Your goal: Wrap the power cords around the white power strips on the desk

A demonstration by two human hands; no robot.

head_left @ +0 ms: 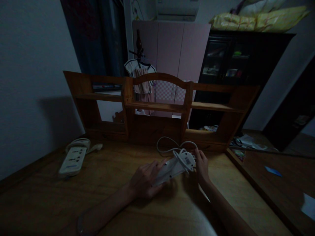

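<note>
Over the wooden desk I see a white corded device (pixel 164 175), with a flat long body and a rounded end bearing a label and dark dots; its exact kind I cannot make out. My left hand (pixel 147 178) is closed around the body's near-left end. Its white cord (pixel 165 151) wraps around the rounded end and loops out behind it on the desk. At that end, my right hand (pixel 202 165) has its fingers closed on the cord, beside the device.
A white power strip (pixel 73 160) with its cord and plug lies at the left of the desk (pixel 110 170). Along the back edge stands a wooden shelf unit (pixel 157 106). Right of the desk, a lower surface holds a blue card (pixel 273 171) and white paper (pixel 308 205).
</note>
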